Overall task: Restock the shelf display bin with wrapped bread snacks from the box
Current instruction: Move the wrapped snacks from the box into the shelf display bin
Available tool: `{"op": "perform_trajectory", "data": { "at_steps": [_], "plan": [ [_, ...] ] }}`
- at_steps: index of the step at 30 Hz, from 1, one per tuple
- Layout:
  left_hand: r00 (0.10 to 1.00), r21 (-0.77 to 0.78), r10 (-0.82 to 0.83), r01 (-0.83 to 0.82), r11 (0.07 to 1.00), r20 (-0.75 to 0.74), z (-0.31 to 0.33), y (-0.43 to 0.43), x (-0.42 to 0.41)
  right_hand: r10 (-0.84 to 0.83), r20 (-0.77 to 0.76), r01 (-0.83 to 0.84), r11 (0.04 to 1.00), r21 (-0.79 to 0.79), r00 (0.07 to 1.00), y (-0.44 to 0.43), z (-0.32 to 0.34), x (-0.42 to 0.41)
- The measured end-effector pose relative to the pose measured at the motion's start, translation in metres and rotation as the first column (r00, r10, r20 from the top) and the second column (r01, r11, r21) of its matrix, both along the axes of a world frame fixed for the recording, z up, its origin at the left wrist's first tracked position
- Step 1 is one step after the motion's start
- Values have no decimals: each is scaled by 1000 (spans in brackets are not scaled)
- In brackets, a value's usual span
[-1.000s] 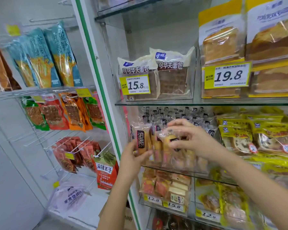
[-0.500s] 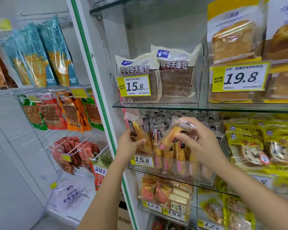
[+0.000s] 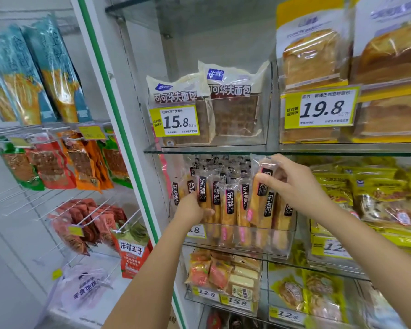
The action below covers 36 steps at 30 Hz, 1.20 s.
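The right hand [image 3: 292, 186] pinches a long, clear-wrapped golden bread stick [image 3: 259, 198] with a black label by its upper half, thumb on the front and fingers curled behind. The stick stands nearly upright. Its crimped top is close under the glass shelf [image 3: 223, 150] above, and its pink lower end sits about level with the front rim of the clear plastic display bin [image 3: 247, 238] below that hand.

The left hand [image 3: 195, 208], lower and further left, grips the leftmost of the row of like packs [image 3: 228, 200] standing upright in the bin. Its thumb lies across their fronts, seemingly to hold them aside.

The open slot appears to lie straight down between the two hands. The right hand is nearer and would lower the stick with its long axis vertical. The bin looks almost full along its front. No supply box is in view.
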State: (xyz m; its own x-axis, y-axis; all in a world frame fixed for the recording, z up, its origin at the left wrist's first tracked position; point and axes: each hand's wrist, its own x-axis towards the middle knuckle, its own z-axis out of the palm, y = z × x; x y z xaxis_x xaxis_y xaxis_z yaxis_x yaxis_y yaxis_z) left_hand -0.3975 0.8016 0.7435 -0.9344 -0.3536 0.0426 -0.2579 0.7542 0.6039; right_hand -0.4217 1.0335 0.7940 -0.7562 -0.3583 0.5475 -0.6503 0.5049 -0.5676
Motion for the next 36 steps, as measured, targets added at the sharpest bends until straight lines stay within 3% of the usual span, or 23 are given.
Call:
{"op": "perform_trajectory", "data": {
  "at_steps": [6, 11, 13, 15, 16, 18, 20, 24, 26, 29, 31, 36],
  "plan": [
    [998, -29, -39, 40, 999, 53, -13, 4, -8, -43, 107, 39, 999, 38, 993, -2, 1, -11],
    [974, -16, 55, -60, 998, -220, -9, 0, -11, 25, 246, -48, 995, 89, 969, -2, 8, -20],
    [953, -149, 62, -111, 983, -298, -4, -1, -11, 24, 222, -38, 997, 61, 975, 0, 7, -24],
    [922, -323, 137, -263, 909, -363, -1, -3, -8, 39, 183, -50, 997, 54, 982, 4, 4, -20],
    [896, -317, 210, -345, 883, -390, -1, -4, -4, 54, 156, -66, 995, 75, 986, 5, 1, -16],
    [863, -166, 319, -407, 898, -392, -5, -5, 1, 72, 100, -86, 986, 141, 992, 6, -2, -4],
    [873, -117, 276, -348, 930, -402, -16, -7, 3, 86, 19, -88, 984, 153, 996, 6, -3, 8],
    [854, -226, 84, -230, 947, -513, -9, -14, -3, 91, -71, -89, 996, 27, 993, 6, 3, 21],
    [895, -331, -51, -110, 937, -442, 9, -19, -14, 99, -74, -99, 995, 5, 992, 6, 3, 21],
    [950, -473, -231, 108, 874, -210, 24, -26, -31, 112, -92, -110, 994, 23, 989, 8, 2, 19],
    [953, -444, -267, 178, 878, -146, 19, -29, -34, 109, -118, -110, 994, -2, 987, 11, 2, 19],
    [915, -263, -289, 216, 941, -283, -15, -32, -13, 138, -171, -167, 972, -165, 976, 13, 4, 28]
  ]
}}
